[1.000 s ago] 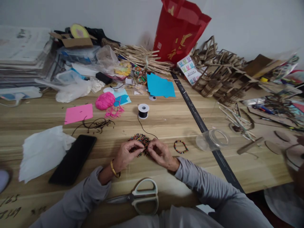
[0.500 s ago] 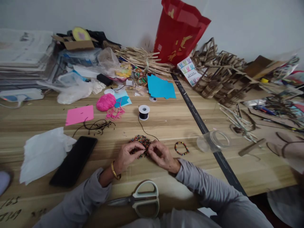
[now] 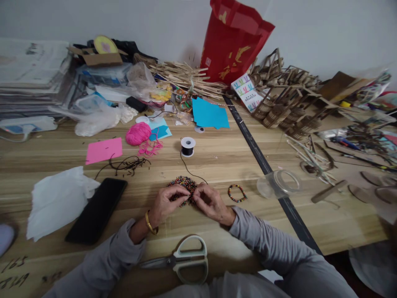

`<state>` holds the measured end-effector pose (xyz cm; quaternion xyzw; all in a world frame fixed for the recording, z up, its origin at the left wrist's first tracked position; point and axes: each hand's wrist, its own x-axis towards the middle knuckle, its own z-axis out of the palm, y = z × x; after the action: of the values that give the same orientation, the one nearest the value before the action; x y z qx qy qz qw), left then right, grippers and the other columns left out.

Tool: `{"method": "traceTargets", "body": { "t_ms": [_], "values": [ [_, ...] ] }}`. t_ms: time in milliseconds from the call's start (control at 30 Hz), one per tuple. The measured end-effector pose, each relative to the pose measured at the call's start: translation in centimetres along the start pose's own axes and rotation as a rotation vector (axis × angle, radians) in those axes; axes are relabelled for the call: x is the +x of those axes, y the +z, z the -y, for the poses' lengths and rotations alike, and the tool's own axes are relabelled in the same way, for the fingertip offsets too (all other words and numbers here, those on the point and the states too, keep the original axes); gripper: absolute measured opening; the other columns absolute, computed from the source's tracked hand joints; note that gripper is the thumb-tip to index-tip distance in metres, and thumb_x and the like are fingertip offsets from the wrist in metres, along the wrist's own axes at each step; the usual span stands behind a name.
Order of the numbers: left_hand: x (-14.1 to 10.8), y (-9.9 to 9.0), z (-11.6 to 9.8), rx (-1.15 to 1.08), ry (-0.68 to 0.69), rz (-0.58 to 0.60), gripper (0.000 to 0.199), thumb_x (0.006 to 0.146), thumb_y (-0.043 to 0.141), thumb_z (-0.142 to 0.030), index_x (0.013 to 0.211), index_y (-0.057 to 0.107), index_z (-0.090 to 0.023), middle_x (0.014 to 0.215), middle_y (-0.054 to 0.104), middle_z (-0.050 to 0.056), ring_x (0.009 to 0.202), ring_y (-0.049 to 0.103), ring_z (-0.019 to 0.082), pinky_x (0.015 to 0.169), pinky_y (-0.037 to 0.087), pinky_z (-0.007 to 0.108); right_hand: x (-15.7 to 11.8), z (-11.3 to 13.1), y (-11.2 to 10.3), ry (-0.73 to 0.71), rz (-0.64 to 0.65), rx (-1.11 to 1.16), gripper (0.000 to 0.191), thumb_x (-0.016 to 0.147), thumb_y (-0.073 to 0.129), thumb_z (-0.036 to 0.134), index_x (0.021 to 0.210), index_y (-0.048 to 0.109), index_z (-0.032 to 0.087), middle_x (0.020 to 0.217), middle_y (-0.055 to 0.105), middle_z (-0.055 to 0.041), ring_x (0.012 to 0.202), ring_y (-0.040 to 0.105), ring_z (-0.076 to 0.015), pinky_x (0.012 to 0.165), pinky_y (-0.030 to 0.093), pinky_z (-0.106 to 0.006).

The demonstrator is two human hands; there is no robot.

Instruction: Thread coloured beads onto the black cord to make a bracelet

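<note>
Thumb and forefinger of the left hand (image 3: 167, 203) are pinched narrowly together, nearly meeting the similarly pinched fingers of the right hand (image 3: 212, 203); anything between the tips is too small to make out. Just beyond them, partly hidden, lies a pile of multicoloured beads (image 3: 182, 181) on the wooden tabletop (image 3: 229, 163). A black cord (image 3: 192, 174) runs from an upright spool (image 3: 187, 147) to behind the right hand. To the right rests a beaded bracelet (image 3: 237, 193). Scissors (image 3: 190, 260) lie near the front edge, a phone (image 3: 96, 211) toward the front left corner, and a red bag (image 3: 232, 45) stands at the back edge.
</note>
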<state>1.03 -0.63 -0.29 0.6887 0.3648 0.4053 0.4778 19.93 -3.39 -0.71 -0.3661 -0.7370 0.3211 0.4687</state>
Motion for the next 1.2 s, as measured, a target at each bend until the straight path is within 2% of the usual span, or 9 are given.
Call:
{"method": "traceTargets", "body": {
  "t_ms": [300,567,900,1200],
  "values": [
    [-0.08,0.03,0.04,-0.012,-0.022,0.007,0.008,0.075,0.069,-0.019,0.077,0.072,-0.012,0.08,0.073,0.009,0.074,0.067,0.016,0.07,0.053,0.024,0.09,0.15,-0.03,0.002,0.002,-0.016,0.015,0.092,0.049,0.026,0.082,0.054,0.017,0.071,0.055,-0.0033,0.065,0.049,-0.0132,0.059,0.04,-0.025],
    [-0.15,0.15,-0.42,-0.03,-0.133,0.021,0.01,0.073,0.068,-0.02,0.078,0.069,-0.011,0.073,0.072,0.006,0.066,0.065,0.015,0.063,0.052,0.022,0.12,0.07,0.01,-0.018,0.012,-0.022,0.011,0.09,0.05,0.023,0.082,0.055,0.017,0.072,0.057,-0.0039,0.065,0.05,-0.0134,0.06,0.041,-0.025],
    [-0.16,0.2,-0.45,-0.095,-0.139,0.003,0.012,0.07,0.073,-0.022,0.072,0.067,-0.012,0.071,0.071,0.006,0.066,0.065,0.015,0.064,0.053,0.023,0.22,0.28,-0.08,-0.021,0.03,-0.029,0.012,0.09,0.05,0.023,0.082,0.054,0.017,0.072,0.057,-0.004,0.065,0.051,-0.0139,0.059,0.041,-0.025],
    [-0.04,0.11,-0.18,-0.099,-0.106,0.035,0.017,0.072,0.073,-0.026,0.067,0.067,-0.012,0.067,0.07,0.006,0.063,0.062,0.014,0.06,0.05,0.022,0.21,0.31,-0.13,-0.044,0.045,-0.021,0.007,0.089,0.05,0.02,0.083,0.053,0.018,0.072,0.055,-0.0033,0.065,0.049,-0.014,0.061,0.041,-0.026]
  ]
}}
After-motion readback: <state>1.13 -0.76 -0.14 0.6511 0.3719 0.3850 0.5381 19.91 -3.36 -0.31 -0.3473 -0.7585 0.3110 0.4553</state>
